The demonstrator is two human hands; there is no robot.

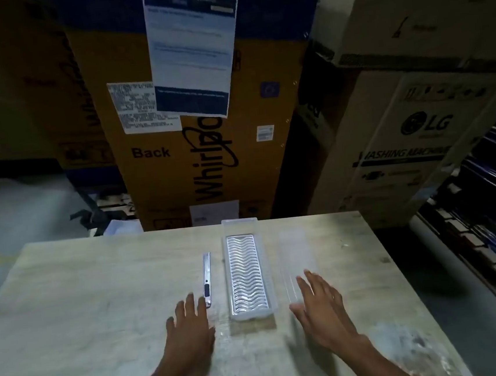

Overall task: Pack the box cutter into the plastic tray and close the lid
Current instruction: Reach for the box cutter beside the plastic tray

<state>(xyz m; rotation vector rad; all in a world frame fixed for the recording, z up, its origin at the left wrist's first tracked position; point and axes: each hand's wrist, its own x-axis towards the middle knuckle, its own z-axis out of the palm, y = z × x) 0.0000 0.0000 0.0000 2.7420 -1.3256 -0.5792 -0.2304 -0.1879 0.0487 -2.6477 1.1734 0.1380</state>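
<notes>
The box cutter lies on the table, its near end touching the left hand's spread fingertips. Just right of these fingers stands the open plastic tray. The right hand, fingers apart and empty, hovers over the clear lid.

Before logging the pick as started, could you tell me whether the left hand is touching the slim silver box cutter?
Touching: in the head view, the left hand's fingertip overlaps the near end of the box cutter.
</notes>
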